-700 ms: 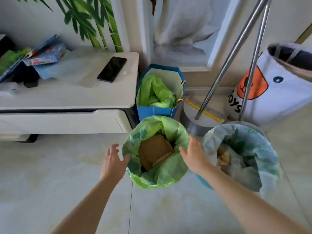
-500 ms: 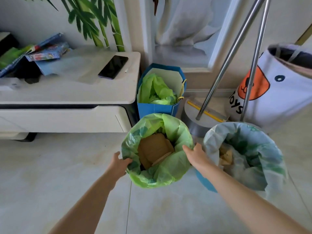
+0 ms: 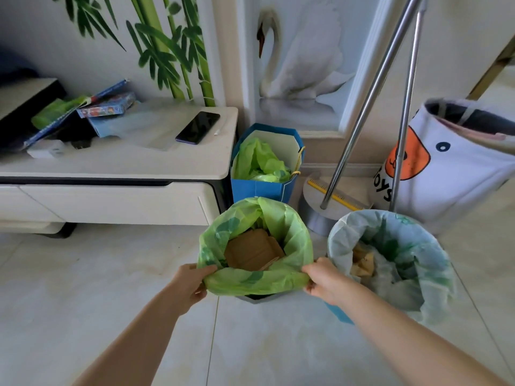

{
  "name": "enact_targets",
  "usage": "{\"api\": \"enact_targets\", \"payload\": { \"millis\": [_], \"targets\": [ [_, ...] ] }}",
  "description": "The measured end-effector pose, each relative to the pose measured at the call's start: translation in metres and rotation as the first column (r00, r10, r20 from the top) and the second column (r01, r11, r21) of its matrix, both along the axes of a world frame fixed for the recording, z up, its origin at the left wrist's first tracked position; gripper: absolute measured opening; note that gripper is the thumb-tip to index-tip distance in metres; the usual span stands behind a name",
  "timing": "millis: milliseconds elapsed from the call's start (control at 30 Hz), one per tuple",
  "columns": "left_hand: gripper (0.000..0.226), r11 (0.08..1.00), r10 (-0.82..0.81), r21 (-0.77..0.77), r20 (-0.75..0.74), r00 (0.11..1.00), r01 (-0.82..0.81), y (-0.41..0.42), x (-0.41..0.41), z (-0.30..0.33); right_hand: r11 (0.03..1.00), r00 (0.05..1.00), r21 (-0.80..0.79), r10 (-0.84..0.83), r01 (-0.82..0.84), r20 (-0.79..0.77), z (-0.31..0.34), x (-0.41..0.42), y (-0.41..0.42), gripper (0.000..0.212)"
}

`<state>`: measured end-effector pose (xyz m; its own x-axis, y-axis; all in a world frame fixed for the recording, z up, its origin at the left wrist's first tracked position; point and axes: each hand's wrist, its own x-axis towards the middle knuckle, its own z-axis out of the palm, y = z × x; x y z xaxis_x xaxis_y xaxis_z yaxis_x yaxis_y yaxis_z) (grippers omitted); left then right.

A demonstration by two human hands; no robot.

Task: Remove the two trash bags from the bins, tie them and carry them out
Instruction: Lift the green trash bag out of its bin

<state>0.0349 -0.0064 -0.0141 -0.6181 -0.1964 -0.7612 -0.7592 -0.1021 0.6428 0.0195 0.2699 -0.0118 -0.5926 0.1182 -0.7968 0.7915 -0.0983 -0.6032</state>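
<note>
Your left hand [image 3: 189, 285] pinches the near-left rim of the green trash bag [image 3: 289, 232], fingers closed on the plastic. Your right hand [image 3: 324, 280] is clamped on the near-right rim of the same bag. Hands are apart, one on each side, with the near edge of the bag stretched between them. The bag sits in its bin [image 3: 257, 298] on the floor; only a dark sliver of the bin shows under the near edge. Brown cardboard [image 3: 252, 250] lies inside the bag.

Just beside it on the right is the second trash bag [image 3: 412, 246], pale blue-green, folded over the rim of a blue bin [image 3: 338, 316], with crumpled tan scraps inside. Your right wrist is close to its left edge; can't tell if it touches.

Behind the green bag stands a blue paper gift bag [image 3: 262, 189] stuffed with green plastic. Left of that is a white bench [image 3: 139, 162] with a dark phone [image 3: 198, 127] and some books on top. Two metal poles [image 3: 370, 90] slant up at the right, next to a white toy bag [image 3: 451, 174].
</note>
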Motion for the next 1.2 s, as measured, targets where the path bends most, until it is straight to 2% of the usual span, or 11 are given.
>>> {"api": "enact_targets", "payload": {
  "millis": [67, 233, 433, 567, 667, 733, 833, 933, 1033, 1133, 1200],
  "targets": [
    [0.028, 0.999, 0.023, -0.045, -0.026, 0.999, -0.024, -0.002, -0.008, 0.009, 1.0, 1.0, -0.001, -0.003, 0.003, -0.028, 0.008, -0.006, 0.002, 0.013],
    [0.019, 0.985, -0.036, -0.168, -0.083, 0.996, 0.022, -0.004, -0.032, 0.02, 0.999, 0.994, 0.044, 0.026, -0.022, -0.101, 0.021, -0.022, 0.004, 0.009],
    [0.026, 0.992, 0.043, -0.115, -0.073, 0.996, -0.052, -0.014, -0.055, 0.014, 0.994, 0.977, 0.114, 0.026, -0.002, -0.212, 0.016, -0.043, 0.01, 0.002],
    [0.027, 0.991, 0.02, -0.13, -0.054, 0.998, -0.027, -0.024, -0.068, 0.01, 0.993, 0.982, 0.118, 0.022, 0.0, -0.186, 0.012, -0.062, 0.005, 0.031],
    [0.015, 0.972, -0.052, -0.231, -0.068, 0.996, 0.035, -0.024, -0.08, 0.008, 0.963, 0.974, 0.264, 0.012, 0.05, -0.226, 0.015, -0.073, 0.002, 0.023],
    [0.013, 0.93, -0.14, -0.351, -0.064, 0.988, 0.109, -0.02, -0.086, 0.008, 0.931, 0.952, 0.362, 0.075, 0.04, -0.297, 0.023, -0.078, 0.0, 0.014],
    [0.017, 0.819, -0.298, -0.525, -0.044, 0.953, 0.232, -0.015, -0.086, 0.009, 0.918, 0.87, 0.396, 0.202, -0.008, -0.449, 0.038, -0.076, -0.006, 0.017],
    [0.015, 0.757, -0.388, -0.583, -0.036, 0.921, 0.296, -0.006, -0.08, 0.018, 0.847, 0.761, 0.522, 0.404, -0.102, -0.507, 0.055, -0.065, -0.009, 0.009],
    [0.015, 0.801, -0.358, -0.545, -0.105, 0.928, 0.248, -0.008, -0.08, 0.022, 0.774, 0.695, 0.616, 0.524, -0.147, -0.493, 0.06, -0.05, -0.001, 0.009],
    [0.013, 0.873, -0.221, -0.472, -0.156, 0.963, 0.124, -0.017, -0.078, 0.029, 0.717, 0.657, 0.682, 0.583, -0.141, -0.478, 0.058, -0.032, 0.017, 0.01],
    [0.014, 0.923, -0.124, -0.381, -0.167, 0.978, 0.052, -0.021, -0.073, 0.041, 0.713, 0.663, 0.69, 0.576, -0.123, -0.478, 0.055, -0.023, 0.028, 0.01]
  ]
}}
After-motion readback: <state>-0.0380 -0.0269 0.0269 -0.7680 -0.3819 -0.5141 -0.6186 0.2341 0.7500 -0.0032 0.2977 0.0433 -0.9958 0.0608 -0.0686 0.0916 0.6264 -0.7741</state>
